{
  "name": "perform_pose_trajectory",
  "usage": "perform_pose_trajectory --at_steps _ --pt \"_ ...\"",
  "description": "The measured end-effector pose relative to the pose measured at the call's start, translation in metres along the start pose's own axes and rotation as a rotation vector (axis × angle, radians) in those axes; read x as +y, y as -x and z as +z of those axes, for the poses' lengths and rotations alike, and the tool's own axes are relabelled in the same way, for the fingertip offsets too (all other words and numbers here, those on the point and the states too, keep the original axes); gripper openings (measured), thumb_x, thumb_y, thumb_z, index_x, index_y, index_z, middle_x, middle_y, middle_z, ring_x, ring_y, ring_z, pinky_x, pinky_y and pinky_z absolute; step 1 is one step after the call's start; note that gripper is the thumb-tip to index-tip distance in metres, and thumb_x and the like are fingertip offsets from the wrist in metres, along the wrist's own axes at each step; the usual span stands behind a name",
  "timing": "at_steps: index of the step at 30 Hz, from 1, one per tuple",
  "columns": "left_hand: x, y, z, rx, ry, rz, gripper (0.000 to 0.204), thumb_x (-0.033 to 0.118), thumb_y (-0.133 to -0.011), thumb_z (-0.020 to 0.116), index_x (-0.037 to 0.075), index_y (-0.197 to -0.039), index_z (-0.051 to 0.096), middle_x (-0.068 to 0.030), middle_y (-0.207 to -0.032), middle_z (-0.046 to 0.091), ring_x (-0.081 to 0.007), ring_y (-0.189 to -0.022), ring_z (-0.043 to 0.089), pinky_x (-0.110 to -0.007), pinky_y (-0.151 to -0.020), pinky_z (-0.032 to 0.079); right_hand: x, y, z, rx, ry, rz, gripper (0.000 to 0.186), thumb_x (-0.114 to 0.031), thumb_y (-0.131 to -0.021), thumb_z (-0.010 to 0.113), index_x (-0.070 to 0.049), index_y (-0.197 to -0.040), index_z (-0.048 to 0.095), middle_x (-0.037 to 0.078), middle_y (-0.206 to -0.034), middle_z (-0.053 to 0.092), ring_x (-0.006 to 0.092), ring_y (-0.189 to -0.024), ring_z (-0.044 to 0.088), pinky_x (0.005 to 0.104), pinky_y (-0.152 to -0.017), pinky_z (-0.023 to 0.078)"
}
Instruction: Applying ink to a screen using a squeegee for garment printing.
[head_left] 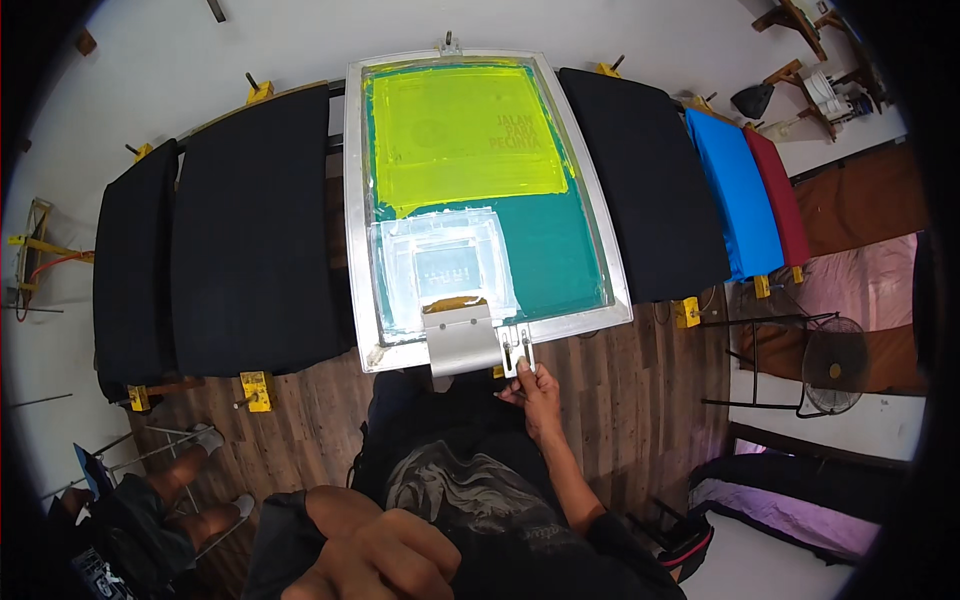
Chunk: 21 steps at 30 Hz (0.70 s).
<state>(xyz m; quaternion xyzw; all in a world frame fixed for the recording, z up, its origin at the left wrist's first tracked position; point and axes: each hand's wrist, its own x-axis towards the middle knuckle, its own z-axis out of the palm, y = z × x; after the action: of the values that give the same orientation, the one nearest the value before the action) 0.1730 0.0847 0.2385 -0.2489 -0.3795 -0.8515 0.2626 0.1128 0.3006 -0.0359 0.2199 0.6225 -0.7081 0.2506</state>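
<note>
In front of me lies a screen printing frame (588, 180) with silver metal rims and a green mesh. Bright yellow-green ink (440, 140) covers its far part, and a pale patch (400, 260) covers the near left. A bent grey metal plate (462, 345) rests over the near rim. Beside that plate, my right hand (540, 400) pinches a slotted metal bracket (518, 350) at the rim with thumb and fingers. My left hand (370, 560) is raised close to the camera at the bottom, apart from the frame, fingers curled; anything inside is hidden.
Black cloth-covered boards (250, 230) flank the frame, with another black board (640, 190), a blue one (735, 195) and a red one (778, 195) on the right. Yellow clamps (257, 392) jut out. A fan (835, 365) stands right; a seated person (165, 510) is lower left.
</note>
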Motion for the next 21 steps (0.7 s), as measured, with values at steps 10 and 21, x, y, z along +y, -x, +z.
perform_pose_trajectory --at_steps 10,21 --pt "-0.051 0.006 -0.04 0.408 -0.046 -0.496 0.018 0.023 -0.101 0.048 0.007 -0.096 0.045 -0.003 -0.063 0.049 -0.0131 -0.054 0.046 -0.024 -0.049 0.039 -0.005 -0.002 -0.004 -0.037 0.019 0.032 0.029 -0.034 -0.098 0.058 -0.009 -0.086 0.053 0.0 -0.07 0.054 0.0115 -0.064 0.061 0.0305 -0.065 0.059" --pt "-0.089 0.014 -0.073 0.623 0.298 -0.693 0.017 0.023 -0.103 0.048 0.006 -0.102 0.052 -0.0028 -0.079 0.054 -0.0099 -0.066 0.049 -0.019 -0.053 0.038 -0.009 -0.004 -0.009 -0.09 0.051 0.065 0.03 -0.036 -0.098 0.059 -0.006 -0.092 0.055 0.002 -0.071 0.057 0.0134 -0.064 0.063 0.0289 -0.064 0.058"
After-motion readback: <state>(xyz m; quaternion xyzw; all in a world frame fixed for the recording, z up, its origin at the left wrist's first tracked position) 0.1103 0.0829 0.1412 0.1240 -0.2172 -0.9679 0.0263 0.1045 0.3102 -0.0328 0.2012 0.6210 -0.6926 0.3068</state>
